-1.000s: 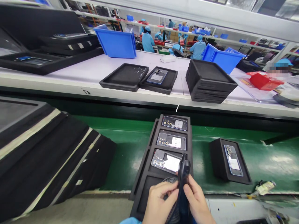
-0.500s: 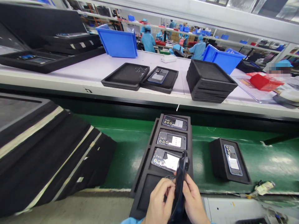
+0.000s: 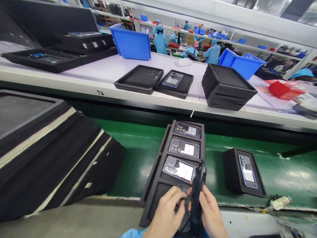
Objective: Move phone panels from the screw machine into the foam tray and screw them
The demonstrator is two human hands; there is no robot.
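Bent fingers of the bare left hand (image 3: 167, 211) are drawn together beside a round grey mesh grille (image 3: 186, 216); those of the bare right hand (image 3: 211, 211) curl at a slender, glossy, dark object (image 3: 196, 200), which stands nearly edge-on between the two hands. The fingertips are mostly hidden, so I cannot tell whether either hand grips anything. At twelve o'clock from the hands, a black foam compartment tray (image 3: 158, 177) carries three rectangular silver-grey phone bodies (image 3: 179, 168), one per compartment. At two o'clock, a blue-edged phone body (image 3: 248, 172) lies on a black foam tray stack (image 3: 231, 173)
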